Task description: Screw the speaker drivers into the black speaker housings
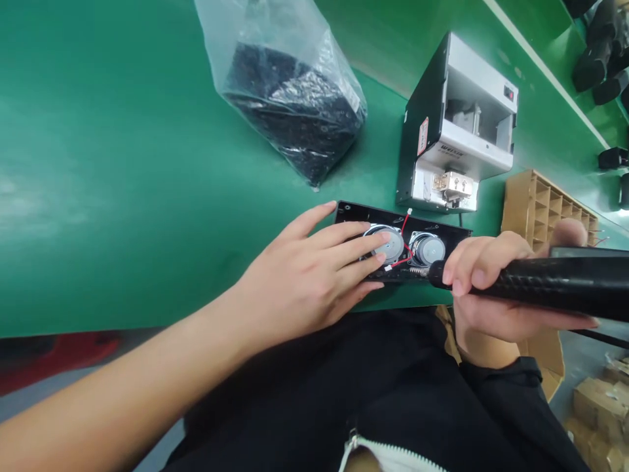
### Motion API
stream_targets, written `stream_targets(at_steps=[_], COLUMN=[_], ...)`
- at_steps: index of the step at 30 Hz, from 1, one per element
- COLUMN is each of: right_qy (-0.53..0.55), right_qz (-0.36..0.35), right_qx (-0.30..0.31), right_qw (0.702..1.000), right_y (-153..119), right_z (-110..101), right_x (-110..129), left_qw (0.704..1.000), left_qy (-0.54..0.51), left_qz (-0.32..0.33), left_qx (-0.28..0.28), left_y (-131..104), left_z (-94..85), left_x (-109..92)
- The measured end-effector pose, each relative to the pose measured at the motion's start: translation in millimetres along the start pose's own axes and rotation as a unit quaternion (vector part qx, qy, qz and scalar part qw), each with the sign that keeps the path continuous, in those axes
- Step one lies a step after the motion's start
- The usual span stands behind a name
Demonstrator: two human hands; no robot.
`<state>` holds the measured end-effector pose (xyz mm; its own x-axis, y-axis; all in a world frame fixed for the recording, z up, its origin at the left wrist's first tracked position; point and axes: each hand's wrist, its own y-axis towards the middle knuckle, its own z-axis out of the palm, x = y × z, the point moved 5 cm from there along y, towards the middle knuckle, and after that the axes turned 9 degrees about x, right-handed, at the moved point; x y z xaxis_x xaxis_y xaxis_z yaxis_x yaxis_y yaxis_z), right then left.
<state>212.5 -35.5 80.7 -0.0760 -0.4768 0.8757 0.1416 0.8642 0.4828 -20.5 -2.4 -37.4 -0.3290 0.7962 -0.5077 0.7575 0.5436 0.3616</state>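
Black speaker housing [356, 215] is lying lengthwise beside the near edge of the green tabletop [122, 164], exposing two round speaker drivers [432, 250] with red wires [405, 221]. Spread fingers of the left hand [314, 278] are resting over its left part, partly covering one driver. Curled around a black electric screwdriver [545, 282], the right hand [491, 318] is pointing the tip at the housing near the other driver; contact is impossible to tell. Farther from that edge, a plastic bag [299, 98] and a silver-and-black screw feeder [484, 151] are standing.
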Motion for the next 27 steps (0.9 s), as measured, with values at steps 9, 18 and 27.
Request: stream_targets(at_steps=[9, 18, 27], right_qy=[0.014, 0.019, 0.050], right_qz=[-0.020, 0.005, -0.070], right_qx=[0.038, 0.033, 0.073], right_qw=[0.999, 0.999, 0.994], right_y=[-5, -1, -8], right_z=[11, 15, 24], right_x=[-16, -18, -27], left_qw=[1.000, 0.997, 0.998], left_qy=[0.001, 0.038, 0.041], left_qz=[0.000, 0.045, 0.050], left_qx=[-0.006, -0.053, -0.012], left_y=[0, 4, 3], left_z=[1.8, -2.8, -0.1], left_x=[-2, -8, -4])
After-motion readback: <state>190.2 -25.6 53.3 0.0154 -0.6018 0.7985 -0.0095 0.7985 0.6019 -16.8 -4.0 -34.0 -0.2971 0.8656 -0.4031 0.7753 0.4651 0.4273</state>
